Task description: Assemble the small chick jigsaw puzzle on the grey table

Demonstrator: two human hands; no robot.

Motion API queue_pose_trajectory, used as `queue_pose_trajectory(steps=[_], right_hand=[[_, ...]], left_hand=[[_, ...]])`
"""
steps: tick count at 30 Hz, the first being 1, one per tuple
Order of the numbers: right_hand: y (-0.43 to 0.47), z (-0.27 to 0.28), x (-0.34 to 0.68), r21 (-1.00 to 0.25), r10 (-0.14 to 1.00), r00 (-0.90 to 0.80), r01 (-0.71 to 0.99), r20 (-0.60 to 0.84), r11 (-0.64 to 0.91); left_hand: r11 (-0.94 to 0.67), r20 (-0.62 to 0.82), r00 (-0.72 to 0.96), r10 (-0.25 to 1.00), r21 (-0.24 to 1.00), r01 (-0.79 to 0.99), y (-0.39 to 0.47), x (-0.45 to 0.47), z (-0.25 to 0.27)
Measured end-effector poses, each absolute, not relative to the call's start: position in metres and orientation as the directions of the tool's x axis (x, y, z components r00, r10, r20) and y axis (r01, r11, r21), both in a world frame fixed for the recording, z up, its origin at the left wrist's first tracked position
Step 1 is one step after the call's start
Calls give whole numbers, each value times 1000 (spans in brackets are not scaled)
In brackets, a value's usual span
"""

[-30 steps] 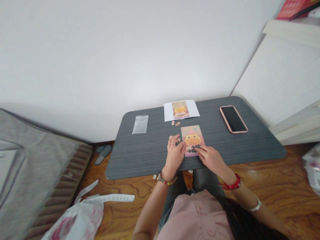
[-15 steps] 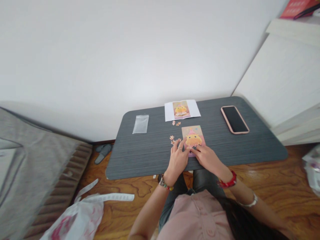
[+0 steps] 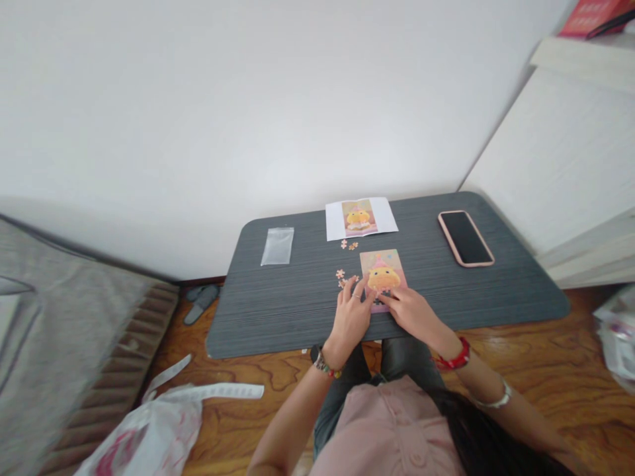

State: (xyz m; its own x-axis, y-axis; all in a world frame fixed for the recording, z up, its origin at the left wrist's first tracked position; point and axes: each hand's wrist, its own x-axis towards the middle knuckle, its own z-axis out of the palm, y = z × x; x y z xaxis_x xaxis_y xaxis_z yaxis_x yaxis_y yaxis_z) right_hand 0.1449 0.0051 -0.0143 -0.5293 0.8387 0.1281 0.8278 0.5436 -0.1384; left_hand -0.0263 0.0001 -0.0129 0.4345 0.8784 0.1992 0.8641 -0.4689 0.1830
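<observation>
A small jigsaw puzzle (image 3: 384, 264) with a yellow cartoon figure in a pink hat lies near the table's front edge. Dark gaps show in its lower part, between my hands. My left hand (image 3: 351, 317) rests at its lower left with fingers spread, the thumb reaching onto the puzzle. From the right, my right hand (image 3: 411, 313) bends its thumb and forefinger over the lower part; whatever is between them is too small to make out. Several loose puzzle pieces (image 3: 340, 274) lie beside my left fingertips. Farther back are other loose pieces (image 3: 344, 244).
A folded reference sheet (image 3: 335, 221) with the same picture lies at the back of the dark table (image 3: 278, 307). Left of it is a clear plastic bag (image 3: 278, 246); a phone (image 3: 466, 239) in a pink case lies at right. The white wall (image 3: 248, 119) borders the table's far side.
My right fingers have shifted very slightly over the lower part of the puzzle. My left hand stays beside it, and the view has moved a little.
</observation>
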Motion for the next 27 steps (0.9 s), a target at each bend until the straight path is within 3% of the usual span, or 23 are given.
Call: queue_pose_trajectory(steps=[5,11,14,19,27], right_hand=[[2,-18,144,-123,822,-548,815,153,566],[0,-27,165,-238,872,-435,843,225,482],[-1,-33,186,-275,904,-354,868,239,413],[-3,-46,216,-321,934,-255,888,250,328],[-3,-56,222,-338,925,-240,879,294,336]], left_hand=[[-495,193,465,864,152,856,0,-23,-13],[-440,284,356,890,334,833,12,-35,-15],[-357,334,236,913,370,858,15,-53,-20],[-190,339,64,938,353,916,14,-86,-28],[-142,289,37,957,352,925,32,-94,-25]])
